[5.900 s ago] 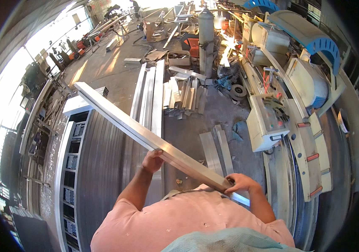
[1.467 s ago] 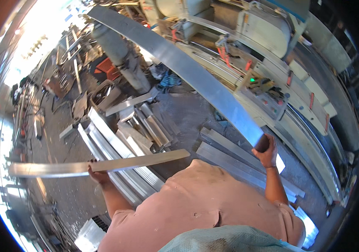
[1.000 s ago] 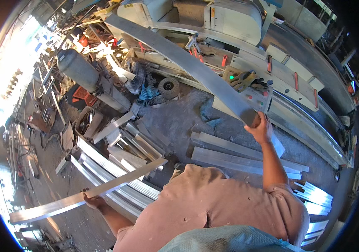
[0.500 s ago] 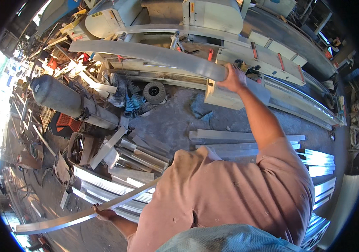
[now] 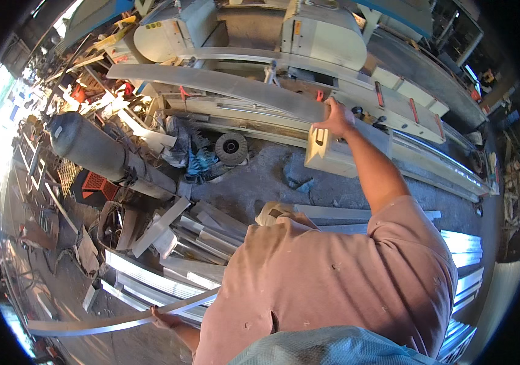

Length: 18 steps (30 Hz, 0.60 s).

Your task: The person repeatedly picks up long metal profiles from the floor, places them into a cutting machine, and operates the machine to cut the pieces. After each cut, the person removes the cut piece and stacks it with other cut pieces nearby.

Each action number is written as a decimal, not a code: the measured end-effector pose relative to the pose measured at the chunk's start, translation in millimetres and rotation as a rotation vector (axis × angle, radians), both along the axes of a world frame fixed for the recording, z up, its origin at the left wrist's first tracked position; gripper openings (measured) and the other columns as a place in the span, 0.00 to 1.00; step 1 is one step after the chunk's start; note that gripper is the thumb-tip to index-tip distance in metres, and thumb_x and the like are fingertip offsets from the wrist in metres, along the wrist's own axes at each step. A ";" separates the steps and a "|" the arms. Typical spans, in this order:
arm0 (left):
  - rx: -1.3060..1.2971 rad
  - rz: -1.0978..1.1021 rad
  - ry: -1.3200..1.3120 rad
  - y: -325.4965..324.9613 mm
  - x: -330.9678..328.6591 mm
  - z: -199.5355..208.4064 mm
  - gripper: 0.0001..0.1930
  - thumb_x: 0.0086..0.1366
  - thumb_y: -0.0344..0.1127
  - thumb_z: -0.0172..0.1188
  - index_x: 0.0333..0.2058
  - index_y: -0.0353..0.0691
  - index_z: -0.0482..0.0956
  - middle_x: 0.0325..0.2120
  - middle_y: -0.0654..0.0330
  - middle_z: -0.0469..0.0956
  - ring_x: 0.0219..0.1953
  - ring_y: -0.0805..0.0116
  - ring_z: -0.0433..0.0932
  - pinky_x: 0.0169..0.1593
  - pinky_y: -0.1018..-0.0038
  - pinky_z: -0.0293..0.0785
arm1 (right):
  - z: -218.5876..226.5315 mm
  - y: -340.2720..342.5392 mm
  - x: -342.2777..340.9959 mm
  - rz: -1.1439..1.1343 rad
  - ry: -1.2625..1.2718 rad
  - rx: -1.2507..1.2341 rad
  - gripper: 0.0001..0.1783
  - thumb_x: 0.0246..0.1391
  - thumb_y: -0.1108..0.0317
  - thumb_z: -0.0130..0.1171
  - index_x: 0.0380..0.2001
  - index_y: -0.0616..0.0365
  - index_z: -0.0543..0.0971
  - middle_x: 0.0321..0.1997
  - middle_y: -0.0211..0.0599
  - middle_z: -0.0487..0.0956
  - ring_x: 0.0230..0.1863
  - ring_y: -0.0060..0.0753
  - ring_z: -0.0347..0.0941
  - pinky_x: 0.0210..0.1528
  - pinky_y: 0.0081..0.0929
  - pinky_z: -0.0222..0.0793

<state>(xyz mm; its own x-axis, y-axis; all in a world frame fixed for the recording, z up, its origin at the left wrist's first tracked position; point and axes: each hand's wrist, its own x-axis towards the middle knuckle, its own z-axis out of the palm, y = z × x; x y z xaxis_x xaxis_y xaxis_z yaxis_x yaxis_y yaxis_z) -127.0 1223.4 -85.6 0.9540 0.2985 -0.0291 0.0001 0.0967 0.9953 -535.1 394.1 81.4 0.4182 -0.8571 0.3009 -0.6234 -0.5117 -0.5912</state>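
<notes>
My right hand (image 5: 337, 119) is closed around the right end of a long, flat, silvery metal bar (image 5: 223, 88). The bar stretches away to the far left, in front of a machine with pale housings. At the lower left, my left hand (image 5: 164, 317) has its fingers wrapped at the edge of another long metal bar (image 5: 98, 326). This second bar runs from the left rim toward my body, where my pink shirt hides its end. Below it lie several shiny metal profiles (image 5: 144, 280) on the floor.
A grey gas cylinder (image 5: 92, 143) leans at the left beside a red plastic crate (image 5: 98, 184). A wheel (image 5: 231, 149) lies on the floor past it. A pale machine bed (image 5: 412, 146) with red handles (image 5: 414, 109) runs along the far right. Scrap (image 5: 83, 94) is heaped at the far left.
The view has shifted slightly, moving the machine right and down in the picture. My right hand keeps its grip on the bar's end. My left hand shows a little further right and lower.
</notes>
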 end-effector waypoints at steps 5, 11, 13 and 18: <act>-0.067 -0.030 0.055 5.6 3.5 -16.7 0.22 0.62 0.37 0.66 0.52 0.31 0.78 0.46 0.53 0.80 0.50 0.58 0.77 0.58 0.61 0.70 | -19.3 -57.4 29.9 -0.034 0.073 0.024 0.49 0.27 0.52 0.86 0.54 0.54 0.72 0.50 0.49 0.79 0.52 0.48 0.76 0.55 0.45 0.72; 0.004 0.153 0.256 -17.1 8.4 -19.0 0.18 0.64 0.36 0.65 0.50 0.35 0.80 0.43 0.56 0.80 0.46 0.62 0.77 0.53 0.64 0.73 | -21.8 -145.6 78.5 0.014 0.056 0.143 0.48 0.26 0.50 0.86 0.52 0.57 0.74 0.49 0.49 0.79 0.52 0.47 0.77 0.55 0.43 0.73; 0.058 0.152 0.278 -34.1 11.7 -17.0 0.18 0.64 0.37 0.65 0.51 0.35 0.80 0.43 0.57 0.80 0.47 0.62 0.77 0.54 0.65 0.73 | -16.1 -179.8 88.9 -0.040 0.205 0.235 0.48 0.27 0.48 0.85 0.52 0.57 0.74 0.47 0.47 0.81 0.51 0.46 0.79 0.54 0.43 0.74; 0.199 0.231 0.197 -89.7 17.9 -1.8 0.20 0.61 0.40 0.66 0.49 0.35 0.79 0.45 0.58 0.78 0.48 0.62 0.75 0.56 0.63 0.69 | -36.8 -266.3 138.9 -0.011 0.185 0.120 0.45 0.27 0.50 0.84 0.51 0.55 0.76 0.48 0.48 0.83 0.49 0.49 0.80 0.53 0.42 0.75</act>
<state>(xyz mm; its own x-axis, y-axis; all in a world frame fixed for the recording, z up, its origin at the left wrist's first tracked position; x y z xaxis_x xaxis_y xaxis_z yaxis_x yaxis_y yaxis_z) -109.1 1133.8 -87.4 0.8425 0.5239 -0.1255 0.1948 -0.0791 0.9776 -396.2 127.8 44.6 0.4472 -0.8869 0.1156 -0.7322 -0.4372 -0.5222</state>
